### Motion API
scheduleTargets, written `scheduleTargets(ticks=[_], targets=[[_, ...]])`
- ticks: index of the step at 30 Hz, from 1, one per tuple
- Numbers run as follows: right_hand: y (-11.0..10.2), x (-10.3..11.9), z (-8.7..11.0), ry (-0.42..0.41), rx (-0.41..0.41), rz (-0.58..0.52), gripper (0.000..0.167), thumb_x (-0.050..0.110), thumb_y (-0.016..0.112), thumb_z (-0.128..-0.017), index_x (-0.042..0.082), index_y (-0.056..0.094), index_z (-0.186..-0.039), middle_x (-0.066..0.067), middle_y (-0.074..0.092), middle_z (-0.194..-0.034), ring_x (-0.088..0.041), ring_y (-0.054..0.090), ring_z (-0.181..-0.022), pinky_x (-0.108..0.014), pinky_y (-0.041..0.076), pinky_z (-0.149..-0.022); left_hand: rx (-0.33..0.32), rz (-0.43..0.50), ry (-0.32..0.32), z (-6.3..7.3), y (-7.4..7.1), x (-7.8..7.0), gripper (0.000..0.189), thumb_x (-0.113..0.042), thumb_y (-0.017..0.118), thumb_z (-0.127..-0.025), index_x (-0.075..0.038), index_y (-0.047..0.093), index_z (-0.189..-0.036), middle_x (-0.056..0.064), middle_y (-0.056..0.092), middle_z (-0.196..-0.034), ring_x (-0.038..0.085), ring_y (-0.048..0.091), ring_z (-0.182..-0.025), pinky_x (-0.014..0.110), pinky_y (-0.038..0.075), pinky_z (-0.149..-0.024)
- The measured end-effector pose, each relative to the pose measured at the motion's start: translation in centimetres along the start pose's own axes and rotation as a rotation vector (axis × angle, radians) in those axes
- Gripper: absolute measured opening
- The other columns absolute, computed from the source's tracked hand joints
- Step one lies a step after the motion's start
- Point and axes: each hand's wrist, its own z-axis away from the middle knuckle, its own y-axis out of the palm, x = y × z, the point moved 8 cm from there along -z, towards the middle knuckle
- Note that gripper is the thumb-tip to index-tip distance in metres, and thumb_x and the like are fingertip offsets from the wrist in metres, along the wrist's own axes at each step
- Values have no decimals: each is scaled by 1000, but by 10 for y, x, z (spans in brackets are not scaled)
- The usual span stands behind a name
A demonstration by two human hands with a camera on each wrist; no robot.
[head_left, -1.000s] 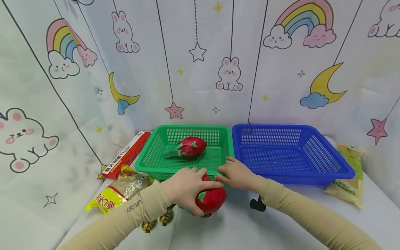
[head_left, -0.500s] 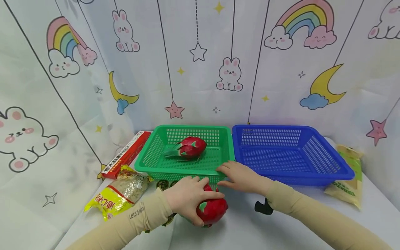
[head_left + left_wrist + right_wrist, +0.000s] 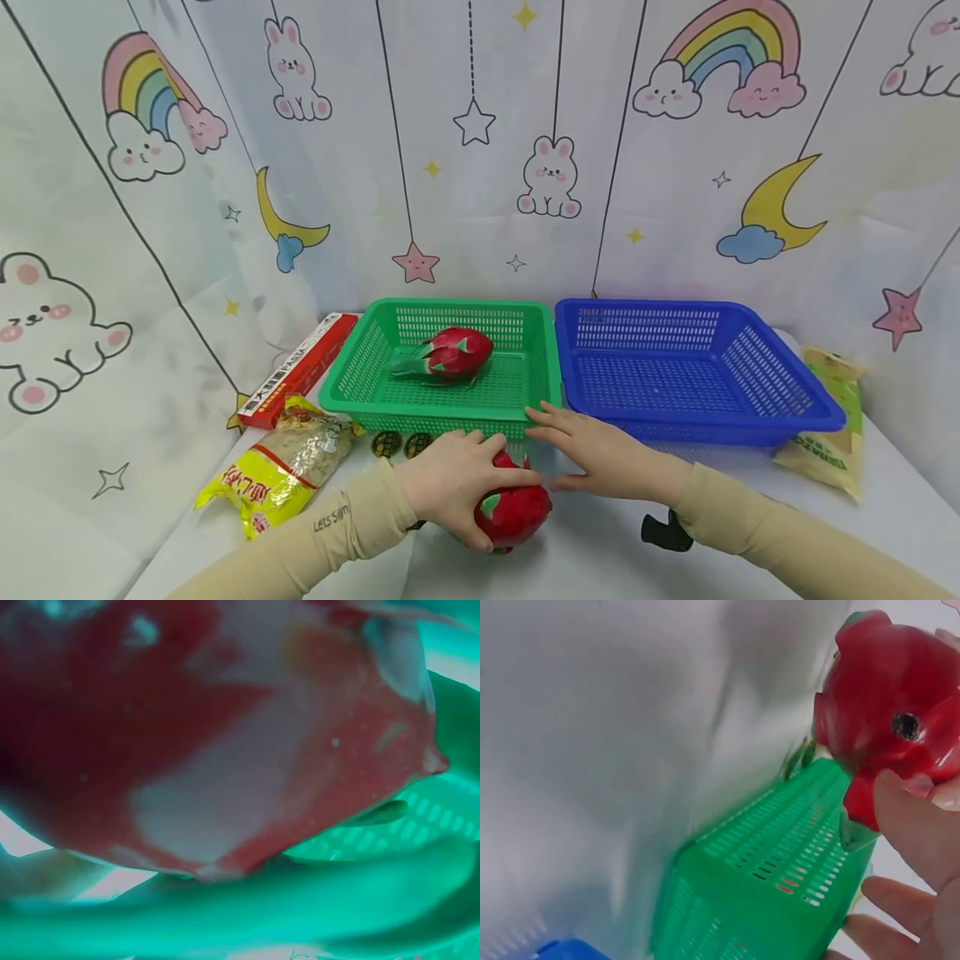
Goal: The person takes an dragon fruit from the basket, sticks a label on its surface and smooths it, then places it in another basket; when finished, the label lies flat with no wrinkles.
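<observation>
Compared with the earlier head views, the nearer dragon fruit (image 3: 517, 512) and the left-hand grip (image 3: 452, 481) around it sit a little closer to the person, and the right-hand grip (image 3: 611, 454) has drawn back and out to the right. The fruit, red with green-tipped scales, is over the white worktop (image 3: 592, 567), outside the green basket (image 3: 435, 410) and in front of its near side; whether its underside rests on the worktop cannot be told. The left-hand grip is grasping it, thumb curled along the near side. The right-hand grip is released, its fingers stretched toward the basket's near right corner and its thumb just beside the fruit. In the right wrist view that thumb overlaps a scale of the fruit, but contact is uncertain. The left wrist view is mostly red skin, very close. A second dragon fruit (image 3: 459, 354) lies on its side inside the green basket, green end to the left. A blue basket (image 3: 645, 379) stands just beside, on the right. At far left are a red box (image 3: 300, 371) and a yellow bag (image 3: 288, 467); at far right, a tan and green bag (image 3: 825, 454). The step in hand looks like holding and steadying the nearer fruit. The next move probably calls for a firm left-hand hold, the right either supporting or keeping clear, and enough height over the basket's rim should the fruit be lifted across.
</observation>
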Motion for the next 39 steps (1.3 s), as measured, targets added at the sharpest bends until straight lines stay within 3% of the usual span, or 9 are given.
scheduleTargets(ticks=[5, 10, 18, 25, 39], targets=[[9, -1, 8, 6, 39, -26, 80, 41, 74, -73, 14, 40, -139, -3, 22, -153, -30, 18, -141, -49, 33, -105, -4, -15, 14, -2, 6, -3, 83, -64, 73, -59, -42, 42, -134, -4, 53, -108, 11, 49, -86, 18, 42, -64], [12, 3, 13, -36, 14, -49, 87, 46, 77, -67, 13, 41, -139, -1, 24, -153, -33, 16, -141, -54, 33, -103, -7, -37, 29, -5, 11, -6, 84, -67, 71, -60, -42, 42, -134, -4, 52, -107, 10, 49, -86, 18, 42, -65], [22, 10, 20, -92, -1, -98, 87, 49, 74, -67, 14, 40, -139, -4, 30, -150, -32, 26, -137, -53, 34, -102, -33, -78, 71, -10, 14, -16, 85, -68, 70, -60, -42, 41, -135, -3, 51, -111, 12, 49, -90, 19, 43, -68], [34, 13, 28, -78, 22, -107, 90, 59, 63, -73, 16, 30, -145, -6, 35, -148, -35, 39, -130, -53, 40, -97, -36, -78, 98, -15, 19, -22, 85, -68, 70, -60, -42, 41, -135, -4, 50, -118, 11, 50, -96, 19, 42, -73], [39, 12, 44, -83, -80, -65, 81, 62, 60, -74, 12, 43, -136, -5, 44, -141, -27, 47, -124, -45, 45, -93, -96, -129, 136, -22, 21, -30, 86, -72, 69, -56, -43, 43, -133, -5, 52, -115, 10, 48, -89, 17, 38, -67]])
